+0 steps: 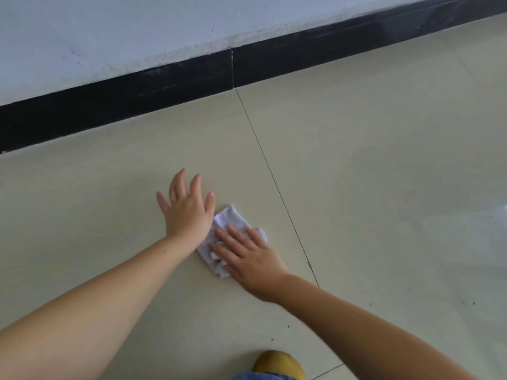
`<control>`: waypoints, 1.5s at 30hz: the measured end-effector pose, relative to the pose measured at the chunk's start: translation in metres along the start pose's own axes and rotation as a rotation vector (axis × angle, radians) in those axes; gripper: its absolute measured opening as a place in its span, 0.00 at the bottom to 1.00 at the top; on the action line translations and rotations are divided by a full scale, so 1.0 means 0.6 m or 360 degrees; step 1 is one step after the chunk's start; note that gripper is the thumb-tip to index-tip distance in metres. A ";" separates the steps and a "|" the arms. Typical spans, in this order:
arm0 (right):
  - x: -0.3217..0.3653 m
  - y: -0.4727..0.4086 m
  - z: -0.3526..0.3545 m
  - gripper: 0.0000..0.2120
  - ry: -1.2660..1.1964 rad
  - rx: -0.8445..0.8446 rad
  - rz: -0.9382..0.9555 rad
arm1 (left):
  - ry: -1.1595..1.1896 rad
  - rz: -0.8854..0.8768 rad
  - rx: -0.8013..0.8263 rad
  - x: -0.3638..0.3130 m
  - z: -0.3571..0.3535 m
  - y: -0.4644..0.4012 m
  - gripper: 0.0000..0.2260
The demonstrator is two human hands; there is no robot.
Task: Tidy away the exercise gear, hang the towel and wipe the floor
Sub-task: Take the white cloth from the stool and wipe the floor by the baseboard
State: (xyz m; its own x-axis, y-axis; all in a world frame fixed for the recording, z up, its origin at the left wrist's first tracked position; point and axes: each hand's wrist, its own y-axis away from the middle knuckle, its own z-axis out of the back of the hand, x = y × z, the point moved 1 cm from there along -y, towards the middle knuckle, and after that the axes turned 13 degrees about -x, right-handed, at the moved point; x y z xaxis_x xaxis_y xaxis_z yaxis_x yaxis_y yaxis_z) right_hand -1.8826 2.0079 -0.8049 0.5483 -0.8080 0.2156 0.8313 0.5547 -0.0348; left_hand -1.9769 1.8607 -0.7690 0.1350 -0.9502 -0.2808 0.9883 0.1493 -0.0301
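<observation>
A small white cloth (230, 219) lies crumpled on the pale tiled floor (356, 174). My right hand (248, 256) lies flat on top of the cloth with straight fingers, pressing it down. My left hand (186, 207) is spread with straight fingers just left of the cloth, its wrist over the cloth's left edge. Whether the left palm touches the floor cannot be told. No exercise gear is in view.
A black skirting board (137, 97) runs along the foot of a white wall (109, 31) at the back. A dark tile joint (274, 182) crosses the floor right of the cloth. A yellow shoe tip (277, 364) shows at the bottom edge. Small dark specks (466, 303) dot the floor at right.
</observation>
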 end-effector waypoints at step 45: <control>-0.171 -0.291 0.038 0.24 -0.0090 0.0023 -0.0447 | -0.0320 -0.0251 0.0054 -0.031 -0.092 -0.006 0.27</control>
State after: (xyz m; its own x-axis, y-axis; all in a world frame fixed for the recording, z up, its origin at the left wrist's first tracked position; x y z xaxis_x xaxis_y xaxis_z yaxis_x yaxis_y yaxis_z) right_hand -2.0864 1.9985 -0.7990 0.2902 -0.9183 0.2691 0.9483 0.3137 0.0476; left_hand -1.9867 1.8927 -0.8168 -0.0131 -0.9968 -0.0790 0.9996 -0.0111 -0.0253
